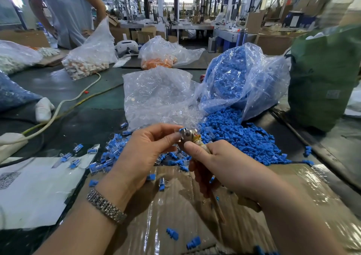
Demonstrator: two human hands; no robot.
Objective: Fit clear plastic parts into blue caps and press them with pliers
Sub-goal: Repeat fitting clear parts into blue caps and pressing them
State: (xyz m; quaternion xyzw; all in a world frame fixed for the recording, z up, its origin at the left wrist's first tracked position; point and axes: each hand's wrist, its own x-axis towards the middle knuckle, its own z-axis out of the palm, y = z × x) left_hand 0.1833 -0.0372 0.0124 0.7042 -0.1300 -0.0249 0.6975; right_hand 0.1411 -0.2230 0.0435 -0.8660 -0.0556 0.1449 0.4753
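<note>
left hand [144, 149]: thumb and fingers pinch a small blue cap [182, 130] at the pliers' head, holding it in place; wristwatch on the wrist
right hand [218, 166]: fingers curled round the pliers [190, 137] handles, thumb up near the pivot; how hard it squeezes cannot be told
pliers: metal head with round pivot bolt, taped or yellowed handles running down under the right palm; jaws at the cap, gap hidden by fingers
task thing location: cap with clear insert sits centre, just above both hands, between left fingertips and pliers tip; insert itself barely visible
step judged: pressing the clear part home into the cap
loose blue caps [244, 137]: big spill on the right from a torn clear bag of caps [240, 79], far right
bag of clear parts [156, 96]: centre far, just beyond the hands, touching the cap bag
finished pieces [109, 157]: blue-and-clear assemblies scattered left of the left hand, some on white paper [35, 192]
cardboard [175, 206]: taped sheet under the forearms, near, with stray caps on it
handling: caps and clear parts look tiny, very light, rigid moulded plastic, smooth so likely slippery; clear part probably brittle, may crack if over-squeezed or nipped off-centre
where to hold: pinch cap by its sides, keep fingertips off the jaw line; pliers should bear flat on cap top and insert base
background: another person [66, 12] stands far left by bags of white and orange parts; green sack [322, 75] far right
</note>
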